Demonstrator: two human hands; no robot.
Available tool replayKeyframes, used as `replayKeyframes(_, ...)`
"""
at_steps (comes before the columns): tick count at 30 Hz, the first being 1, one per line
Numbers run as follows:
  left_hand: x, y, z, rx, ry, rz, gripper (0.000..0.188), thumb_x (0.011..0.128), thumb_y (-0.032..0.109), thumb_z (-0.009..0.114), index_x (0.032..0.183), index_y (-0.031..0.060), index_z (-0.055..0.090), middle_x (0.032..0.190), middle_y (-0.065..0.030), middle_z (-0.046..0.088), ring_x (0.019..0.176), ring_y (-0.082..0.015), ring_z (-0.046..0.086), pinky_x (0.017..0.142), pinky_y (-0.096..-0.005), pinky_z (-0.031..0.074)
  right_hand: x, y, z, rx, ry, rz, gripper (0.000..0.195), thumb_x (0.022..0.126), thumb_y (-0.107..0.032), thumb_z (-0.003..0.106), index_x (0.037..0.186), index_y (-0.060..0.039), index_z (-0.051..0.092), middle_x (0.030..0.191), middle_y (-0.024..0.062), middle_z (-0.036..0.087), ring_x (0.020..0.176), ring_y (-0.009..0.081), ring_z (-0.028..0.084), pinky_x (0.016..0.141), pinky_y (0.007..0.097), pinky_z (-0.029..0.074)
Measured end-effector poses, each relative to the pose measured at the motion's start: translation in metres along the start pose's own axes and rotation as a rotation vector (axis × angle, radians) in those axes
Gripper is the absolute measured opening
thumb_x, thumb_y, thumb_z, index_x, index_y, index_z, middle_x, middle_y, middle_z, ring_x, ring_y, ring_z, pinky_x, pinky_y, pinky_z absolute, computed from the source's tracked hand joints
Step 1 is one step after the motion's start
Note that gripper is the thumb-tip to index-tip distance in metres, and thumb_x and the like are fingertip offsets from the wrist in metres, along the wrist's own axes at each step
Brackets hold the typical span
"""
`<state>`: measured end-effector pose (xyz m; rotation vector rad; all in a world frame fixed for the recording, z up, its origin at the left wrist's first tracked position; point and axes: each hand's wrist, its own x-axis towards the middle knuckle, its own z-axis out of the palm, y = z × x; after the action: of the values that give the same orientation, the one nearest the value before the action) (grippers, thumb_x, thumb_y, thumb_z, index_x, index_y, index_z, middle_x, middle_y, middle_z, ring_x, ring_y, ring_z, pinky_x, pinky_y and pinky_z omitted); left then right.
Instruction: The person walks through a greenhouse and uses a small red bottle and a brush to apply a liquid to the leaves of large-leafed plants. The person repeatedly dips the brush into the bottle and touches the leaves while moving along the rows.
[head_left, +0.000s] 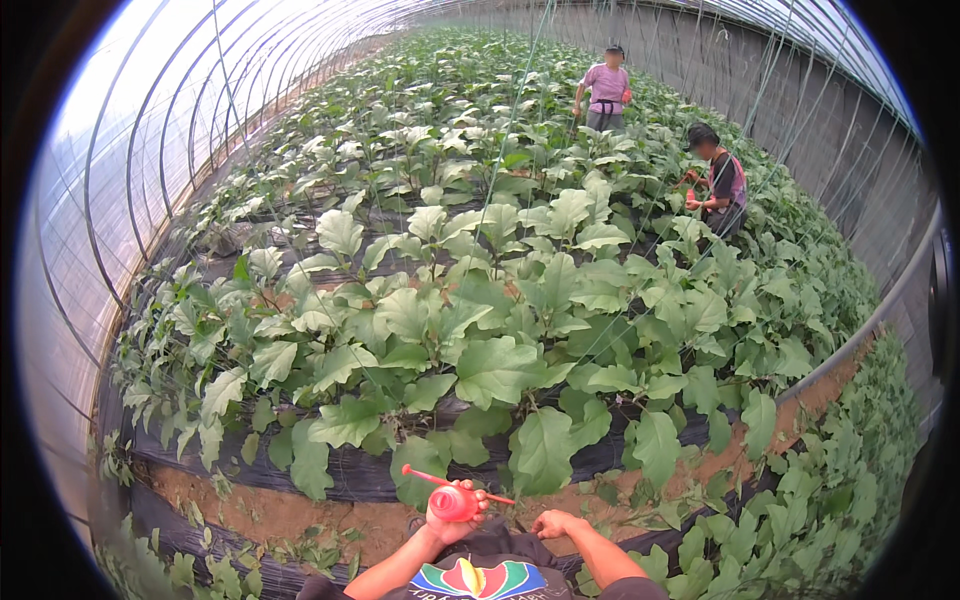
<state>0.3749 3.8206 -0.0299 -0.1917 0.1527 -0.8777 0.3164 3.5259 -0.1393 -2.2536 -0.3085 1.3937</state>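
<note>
My left hand (451, 525) is closed around a small red plastic bottle (455, 502), held in front of my belly. A thin red stick-like tube (433, 478) with a round end lies across the same hand, its other end pointing right. My right hand (553, 524) hangs a little to the right with its fingers curled; whether it holds anything cannot be made out. Both hands are just above the soil path, before a row of large-leaved plants that look like eggplants (499, 371).
Green strings (516, 97) hang down among the plants. Black plastic mulch (352, 480) edges the soil path (255, 510). Two people, one standing (606, 86) and one lower down (727, 184), are among the rows at the back right. A curved pipe (847, 349) runs at the right.
</note>
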Motion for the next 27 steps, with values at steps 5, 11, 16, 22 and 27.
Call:
replayKeyframes(5,0.014,-0.013,-0.003,-0.040,-0.021,-0.006,0.028,0.097,0.033,0.047,0.100,0.0084,0.061,0.103,-0.0135,0.057,0.096,-0.0292,0.054,0.075,-0.0373,0.048,-0.039,-0.020,-0.027,0.194,0.202,-0.105,0.033,0.080,-0.021,0.070,0.111,-0.0091,0.069,0.103,0.0093,0.071,0.095,0.0217,0.067,0.085,0.0341,0.052)
replayKeyframes(11,0.021,-0.027,-0.007,-0.048,-0.004,-0.001,0.028,0.096,0.033,0.047,0.100,0.0085,0.061,0.103,-0.0141,0.057,0.096,-0.0300,0.053,0.075,-0.0380,0.048,-0.029,0.065,0.038,0.484,0.056,0.118,0.031,0.078,-0.013,0.072,0.109,-0.0084,0.071,0.100,0.0042,0.072,0.091,0.0140,0.067,0.085,0.0284,0.051)
replayKeyframes(16,0.010,-0.030,-0.005,-0.011,0.063,0.045,0.028,0.096,0.033,0.047,0.099,0.0088,0.061,0.102,-0.0142,0.058,0.096,-0.0306,0.054,0.074,-0.0389,0.048,-0.012,0.124,0.146,1.067,0.011,0.329,0.031,0.076,0.008,0.048,0.097,-0.0018,0.069,0.079,0.0078,0.069,0.067,0.0170,0.065,0.060,0.0305,0.053)
replayKeyframes(22,0.016,-0.041,-0.007,0.045,0.110,0.037,0.027,0.094,0.034,0.051,0.100,0.0099,0.062,0.103,-0.0123,0.057,0.096,-0.0277,0.052,0.075,-0.0369,0.049,0.055,0.133,0.202,1.314,0.560,0.261,0.022,0.081,-0.007,0.056,0.096,-0.0071,0.072,0.081,0.0092,0.069,0.075,0.0230,0.066,0.070,0.0357,0.054)
replayKeyframes(27,0.008,-0.045,-0.002,0.078,0.180,0.063,0.027,0.094,0.034,0.051,0.100,0.0103,0.063,0.103,-0.0123,0.057,0.096,-0.0280,0.052,0.075,-0.0365,0.048,0.069,0.097,0.153,0.766,0.413,0.383,0.022,0.080,-0.012,0.059,0.097,-0.0082,0.072,0.083,0.0091,0.070,0.076,0.0223,0.066,0.072,0.0354,0.054)
